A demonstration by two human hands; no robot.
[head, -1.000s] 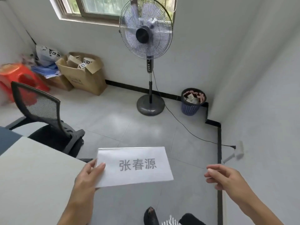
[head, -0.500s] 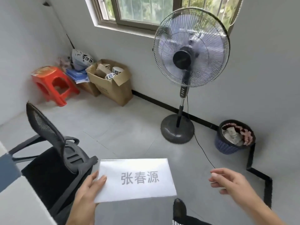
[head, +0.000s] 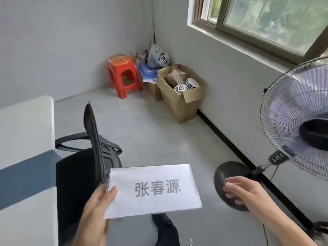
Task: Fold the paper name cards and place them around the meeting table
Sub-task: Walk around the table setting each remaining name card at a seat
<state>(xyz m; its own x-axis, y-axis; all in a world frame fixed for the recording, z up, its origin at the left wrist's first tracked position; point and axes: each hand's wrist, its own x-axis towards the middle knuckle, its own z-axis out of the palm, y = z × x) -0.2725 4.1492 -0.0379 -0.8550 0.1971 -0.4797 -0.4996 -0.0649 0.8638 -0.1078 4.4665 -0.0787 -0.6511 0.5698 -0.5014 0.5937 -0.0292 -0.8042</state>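
A white paper name card (head: pixel 156 201) with grey printed characters is held out in front of me above the floor. My left hand (head: pixel 99 205) grips its left edge, thumb on top. My right hand (head: pixel 245 192) hovers to the right of the card, apart from it, fingers loosely bent and holding nothing. The meeting table (head: pixel 23 132), white with a blue band, fills the left edge of the view.
A black mesh office chair (head: pixel 88 157) stands against the table. A standing fan (head: pixel 298 132) is close on the right, its round base (head: pixel 230 173) behind my right hand. An orange stool (head: pixel 124 75) and open cardboard boxes (head: pixel 181 102) sit in the far corner under the window.
The view has swung left: the fan slid to the right edge, the waste basket left the frame, and the table and corner came in. Both hands keep their pose around the card.
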